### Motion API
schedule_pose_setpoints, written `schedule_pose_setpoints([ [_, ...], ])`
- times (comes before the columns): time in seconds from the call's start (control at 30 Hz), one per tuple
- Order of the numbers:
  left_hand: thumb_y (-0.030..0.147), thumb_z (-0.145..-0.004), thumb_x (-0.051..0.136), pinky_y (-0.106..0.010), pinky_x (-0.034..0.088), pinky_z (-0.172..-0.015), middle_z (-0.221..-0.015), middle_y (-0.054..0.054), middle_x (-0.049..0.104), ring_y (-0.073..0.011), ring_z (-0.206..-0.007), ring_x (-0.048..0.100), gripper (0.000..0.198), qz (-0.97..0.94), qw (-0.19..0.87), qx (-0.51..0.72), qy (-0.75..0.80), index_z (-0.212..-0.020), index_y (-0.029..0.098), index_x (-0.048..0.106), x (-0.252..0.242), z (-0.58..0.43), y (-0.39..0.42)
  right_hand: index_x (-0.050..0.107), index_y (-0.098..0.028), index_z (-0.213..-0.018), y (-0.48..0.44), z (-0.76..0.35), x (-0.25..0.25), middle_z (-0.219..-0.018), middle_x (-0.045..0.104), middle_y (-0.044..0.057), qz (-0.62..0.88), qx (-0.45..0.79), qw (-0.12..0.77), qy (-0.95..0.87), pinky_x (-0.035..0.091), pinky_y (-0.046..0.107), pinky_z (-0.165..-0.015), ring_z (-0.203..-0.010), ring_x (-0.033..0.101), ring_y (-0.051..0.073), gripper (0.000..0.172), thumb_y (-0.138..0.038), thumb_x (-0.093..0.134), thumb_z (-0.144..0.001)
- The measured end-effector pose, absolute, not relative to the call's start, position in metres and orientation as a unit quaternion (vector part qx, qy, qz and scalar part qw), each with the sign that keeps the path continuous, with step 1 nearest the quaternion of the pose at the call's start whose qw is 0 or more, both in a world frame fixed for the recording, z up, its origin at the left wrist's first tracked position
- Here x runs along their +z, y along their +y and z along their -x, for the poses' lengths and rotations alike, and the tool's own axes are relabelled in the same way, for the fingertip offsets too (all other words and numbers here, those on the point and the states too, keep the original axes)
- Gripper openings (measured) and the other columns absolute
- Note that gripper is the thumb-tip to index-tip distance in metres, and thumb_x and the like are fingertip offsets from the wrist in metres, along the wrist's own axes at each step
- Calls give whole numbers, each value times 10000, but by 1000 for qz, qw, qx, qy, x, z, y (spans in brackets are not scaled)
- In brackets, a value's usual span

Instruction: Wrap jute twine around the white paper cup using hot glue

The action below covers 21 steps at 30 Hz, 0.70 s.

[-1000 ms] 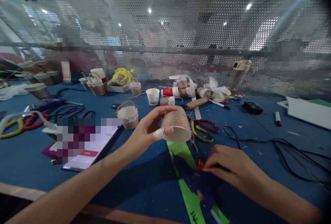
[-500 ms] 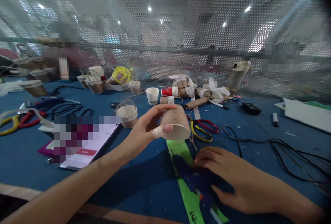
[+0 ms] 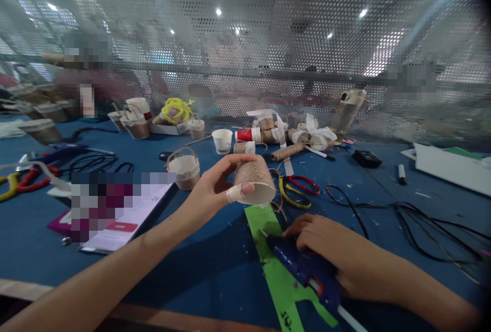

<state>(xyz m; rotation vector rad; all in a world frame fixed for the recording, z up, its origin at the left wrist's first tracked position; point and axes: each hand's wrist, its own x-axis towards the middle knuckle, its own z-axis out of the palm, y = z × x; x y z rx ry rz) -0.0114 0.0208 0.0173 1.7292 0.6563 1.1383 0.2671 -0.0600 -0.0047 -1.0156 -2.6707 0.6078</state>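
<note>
My left hand (image 3: 215, 184) is closed on a twine-wrapped paper cup (image 3: 256, 176), thumb at the rim and fingers over its far side. The cup is tilted, its white open mouth facing down and toward me. My right hand (image 3: 332, 250) is closed round a dark blue glue gun (image 3: 297, 263); its thumb is hidden. A white glue stick (image 3: 351, 319) juts from the gun's rear. Beneath the gun lies a strip of bright green card (image 3: 278, 291). Loose twine (image 3: 282, 209) trails just beyond the cup's rim.
Scissors (image 3: 293, 194) with red and yellow handles lie behind the right hand, near black cables (image 3: 414, 219). A phone (image 3: 126, 224) and a twine-handled cup (image 3: 184, 171) stand left. White paper cups (image 3: 222, 141) and a twine roll (image 3: 287, 152) sit farther back, before a perforated metal screen (image 3: 245, 66).
My right hand has closed round the glue gun, which has turned and shifted right over the green card. My left hand still holds the cup. The whole view has shifted slightly.
</note>
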Motion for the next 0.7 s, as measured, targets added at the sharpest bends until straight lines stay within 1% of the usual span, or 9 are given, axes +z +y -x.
schedule_pose_setpoints([
  [0.13, 346, -841, 765, -368, 555, -983, -1375, -77, 609, -292, -1240, 587, 443, -715, 453, 464, 260, -1255, 272, 627, 17, 11, 22, 586, -213, -1069, -59, -273, 2, -1254, 687, 89, 346, 203, 135, -906, 493, 371, -979, -1151, 631, 226, 264, -131, 656, -828],
  [0.23, 324, -833, 774, -354, 560, -986, -1398, -71, 588, -290, -1255, 579, 473, -720, 461, 459, 242, -1277, 282, 616, 17, 12, 23, 582, -241, -1077, -58, -281, 6, -1166, 717, 79, 346, 182, 174, -904, 517, 335, -903, -1060, 675, 207, 222, -119, 559, -893],
  [0.3, 308, -838, 769, -332, 562, -981, -1409, -60, 575, -283, -1265, 570, 479, -723, 466, 454, 232, -1291, 299, 611, 17, 13, 22, 586, -260, -1049, -58, -286, 6, -1070, 731, 70, 355, 167, 212, -895, 526, 320, -826, -969, 696, 205, 157, -172, 508, -945],
  [0.37, 309, -849, 757, -314, 554, -989, -1417, -49, 559, -276, -1286, 551, 476, -729, 466, 449, 224, -1301, 311, 607, 18, 14, 21, 578, -272, -1012, -58, -290, 6, -969, 723, 63, 356, 156, 263, -883, 522, 317, -747, -881, 702, 212, 78, -284, 512, -974],
  [0.4, 318, -853, 752, -310, 547, -998, -1425, -47, 545, -277, -1305, 534, 480, -731, 466, 446, 221, -1309, 313, 603, 18, 14, 20, 568, -276, -988, -59, -292, 6, -910, 709, 57, 348, 157, 291, -877, 516, 318, -709, -829, 698, 214, 96, -358, 520, -980],
  [0.47, 339, -852, 748, -313, 536, -1013, -1441, -50, 514, -291, -1347, 489, 500, -739, 462, 441, 213, -1327, 312, 592, 18, 15, 19, 542, -279, -929, -62, -293, 9, -809, 669, 39, 336, 169, 337, -863, 502, 315, -648, -730, 677, 205, 214, -484, 516, -984],
  [0.57, 353, -841, 754, -333, 524, -1021, -1454, -64, 484, -324, -1394, 426, 532, -755, 450, 430, 204, -1345, 311, 586, 18, 16, 18, 522, -275, -845, -66, -290, 13, -717, 626, 15, 342, 196, 395, -830, 466, 286, -554, -614, 621, 174, 333, -580, 496, -976],
  [0.63, 362, -833, 760, -352, 513, -1035, -1455, -76, 476, -341, -1405, 404, 546, -763, 446, 424, 198, -1348, 305, 588, 19, 17, 16, 514, -270, -809, -67, -288, 14, -690, 606, 1, 351, 207, 428, -807, 425, 274, -510, -574, 586, 159, 353, -593, 539, -948],
  [0.7, 374, -829, 765, -361, 499, -1060, -1459, -82, 467, -345, -1415, 392, 555, -768, 446, 417, 193, -1350, 301, 590, 20, 18, 15, 501, -264, -795, -68, -287, 10, -689, 591, -12, 360, 207, 439, -797, 400, 274, -508, -563, 566, 149, 306, -521, 609, -921],
])
